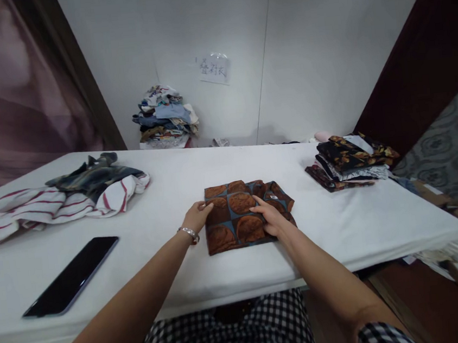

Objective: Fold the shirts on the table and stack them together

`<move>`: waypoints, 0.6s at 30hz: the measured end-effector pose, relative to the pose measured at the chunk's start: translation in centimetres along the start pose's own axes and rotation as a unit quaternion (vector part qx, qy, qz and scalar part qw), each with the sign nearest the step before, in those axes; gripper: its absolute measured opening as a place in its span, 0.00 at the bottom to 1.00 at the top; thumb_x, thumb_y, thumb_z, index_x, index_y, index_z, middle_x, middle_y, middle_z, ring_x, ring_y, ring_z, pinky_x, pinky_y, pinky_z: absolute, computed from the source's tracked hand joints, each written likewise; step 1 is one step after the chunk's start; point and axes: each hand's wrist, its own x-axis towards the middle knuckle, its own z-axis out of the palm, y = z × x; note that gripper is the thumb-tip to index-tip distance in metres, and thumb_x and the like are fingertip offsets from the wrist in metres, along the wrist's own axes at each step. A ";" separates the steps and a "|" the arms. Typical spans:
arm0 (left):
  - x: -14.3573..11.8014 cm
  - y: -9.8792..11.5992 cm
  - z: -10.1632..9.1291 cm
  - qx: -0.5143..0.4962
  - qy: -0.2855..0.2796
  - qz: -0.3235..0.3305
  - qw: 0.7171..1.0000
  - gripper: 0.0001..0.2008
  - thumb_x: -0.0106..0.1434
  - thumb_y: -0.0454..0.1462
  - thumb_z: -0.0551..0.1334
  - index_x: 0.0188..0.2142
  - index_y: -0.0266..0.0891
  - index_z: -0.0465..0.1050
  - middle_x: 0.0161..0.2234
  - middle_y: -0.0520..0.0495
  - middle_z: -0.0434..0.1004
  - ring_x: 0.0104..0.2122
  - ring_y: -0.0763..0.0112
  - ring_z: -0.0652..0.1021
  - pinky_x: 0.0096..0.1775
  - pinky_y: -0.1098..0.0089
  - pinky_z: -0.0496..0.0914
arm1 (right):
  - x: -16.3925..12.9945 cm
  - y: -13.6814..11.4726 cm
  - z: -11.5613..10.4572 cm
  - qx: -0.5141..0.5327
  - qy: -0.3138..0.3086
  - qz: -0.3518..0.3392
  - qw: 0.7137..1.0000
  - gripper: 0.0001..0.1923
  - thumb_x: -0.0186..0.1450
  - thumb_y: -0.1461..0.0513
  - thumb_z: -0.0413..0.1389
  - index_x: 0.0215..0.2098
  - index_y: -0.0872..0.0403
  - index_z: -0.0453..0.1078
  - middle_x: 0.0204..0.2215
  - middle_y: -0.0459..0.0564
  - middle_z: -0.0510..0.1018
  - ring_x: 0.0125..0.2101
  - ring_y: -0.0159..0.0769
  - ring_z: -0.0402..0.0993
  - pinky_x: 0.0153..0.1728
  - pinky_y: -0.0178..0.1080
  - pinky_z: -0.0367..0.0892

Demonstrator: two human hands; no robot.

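Note:
A brown shirt [235,228] with round patches and blue shapes lies folded into a compact bundle near the table's front. At its left edge is my left hand [197,217], wearing a bracelet, with thumb and fingers closed on the cloth. My right hand [273,218] rests on top of the right half, fingers apart over the fabric. A collar part with a small label [273,197] shows at the shirt's right side.
On the white table [228,163], a striped shirt [72,205] and a dark garment [98,177] lie loose at left, behind a black phone [72,278]. Folded clothes [348,161] are stacked at right. A clothes heap [166,118] stands by the wall, below a paper sign [214,69].

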 end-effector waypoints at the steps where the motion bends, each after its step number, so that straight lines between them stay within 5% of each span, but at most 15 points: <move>1: 0.1 0.1 0.1 0.001 -0.007 0.004 1.000 0.20 0.59 0.44 0.61 0.48 0.35 0.69 0.47 0.39 0.77 0.46 0.63 0.77 0.46 0.67 0.71 | -0.2 0.2 0.3 -0.002 -0.009 0.001 1.000 0.44 0.53 0.66 0.58 0.65 0.47 0.49 0.44 0.48 0.79 0.40 0.39 0.78 0.46 0.48 0.71; 13: 0.3 -0.8 -0.7 0.040 0.007 0.014 0.999 0.22 0.58 0.36 0.60 0.53 0.37 0.65 0.50 0.40 0.74 0.49 0.62 0.75 0.50 0.65 0.69 | 0.3 1.0 3.5 -0.005 -0.055 0.006 0.998 0.44 0.50 0.69 0.54 0.64 0.46 0.50 0.41 0.45 0.80 0.37 0.38 0.78 0.44 0.46 0.71; 18: -0.2 -0.6 -1.3 0.125 -0.026 0.044 0.991 0.25 0.57 0.39 0.61 0.54 0.35 0.65 0.48 0.39 0.75 0.48 0.58 0.75 0.49 0.63 0.70 | 0.4 1.1 2.6 -0.030 0.008 0.015 0.999 0.45 0.52 0.69 0.54 0.66 0.47 0.48 0.46 0.48 0.79 0.39 0.37 0.77 0.45 0.45 0.70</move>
